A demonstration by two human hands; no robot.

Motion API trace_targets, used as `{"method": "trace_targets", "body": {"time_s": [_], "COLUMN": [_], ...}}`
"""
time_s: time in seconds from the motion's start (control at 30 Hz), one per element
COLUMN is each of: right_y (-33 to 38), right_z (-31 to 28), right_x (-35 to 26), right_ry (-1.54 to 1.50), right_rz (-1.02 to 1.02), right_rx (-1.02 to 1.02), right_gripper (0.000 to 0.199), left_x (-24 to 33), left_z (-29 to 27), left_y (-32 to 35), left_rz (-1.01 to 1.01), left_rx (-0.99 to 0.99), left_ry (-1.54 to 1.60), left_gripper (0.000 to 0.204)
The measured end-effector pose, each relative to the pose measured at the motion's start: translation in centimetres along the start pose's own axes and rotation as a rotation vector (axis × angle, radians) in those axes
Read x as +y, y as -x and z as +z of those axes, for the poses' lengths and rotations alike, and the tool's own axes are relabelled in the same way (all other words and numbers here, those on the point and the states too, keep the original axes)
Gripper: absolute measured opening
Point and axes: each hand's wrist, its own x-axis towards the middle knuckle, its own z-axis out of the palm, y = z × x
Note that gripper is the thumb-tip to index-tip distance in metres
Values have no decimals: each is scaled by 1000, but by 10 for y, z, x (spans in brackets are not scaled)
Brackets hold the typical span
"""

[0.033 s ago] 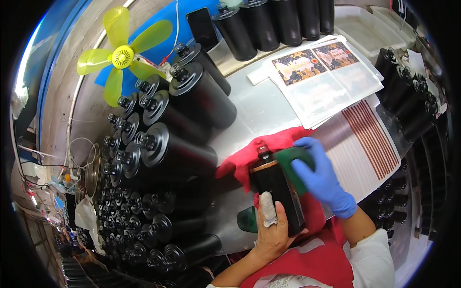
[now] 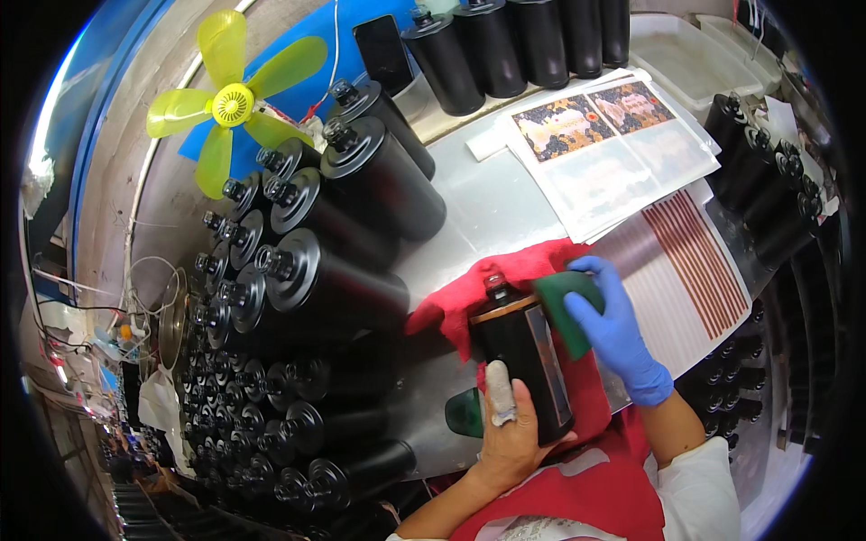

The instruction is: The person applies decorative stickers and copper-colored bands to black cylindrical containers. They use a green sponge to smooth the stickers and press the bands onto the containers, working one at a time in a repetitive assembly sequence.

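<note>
A black bottle [image 2: 519,356] with a label on its side lies on a red cloth [image 2: 510,269] at the table's near edge, neck pointing away from me. My left hand [image 2: 510,433], one finger wrapped in white tape, grips the bottle's lower end. My right hand [image 2: 615,329], in a blue glove, holds a dark green pad [image 2: 561,302] pressed against the bottle's upper right side. A second green piece [image 2: 465,413] shows just left of my left hand.
Several black bottles [image 2: 334,279] lie stacked on their sides at the left. More stand at the back [image 2: 514,45] and right [image 2: 767,171]. Printed label sheets [image 2: 604,144] and a striped sheet [image 2: 690,261] lie beyond the cloth. A yellow fan [image 2: 233,104] stands far left.
</note>
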Motion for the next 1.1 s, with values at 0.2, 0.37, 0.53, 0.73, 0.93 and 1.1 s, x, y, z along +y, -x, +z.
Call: {"method": "trace_targets", "body": {"time_s": [0.2,0.37,0.53,0.73,0.93,1.1], "right_y": [12,0,4,11,-4,3], "right_z": [13,36,6,1,26,-7], "right_x": [-47,-42,15,13,-26,30], "right_ry": [172,253,-270,-200,237,-218], "right_rz": [30,-121,158,67,-205,208], "right_rx": [-54,-143,-27,92,-179,-10], "right_gripper": [34,33,36,36,36,35], "left_x": [7,-7,-40,-13,17,9], "left_z": [-7,11,10,-13,-3,-9], "left_y": [8,7,24,14,-17,-3], "left_rz": [-85,-387,-155,-23,353,262], "left_rx": [-118,-88,-196,-31,-129,98], "left_ry": [-62,521,400,-61,-457,-276], "left_gripper": [131,120,135,113,23,22]}}
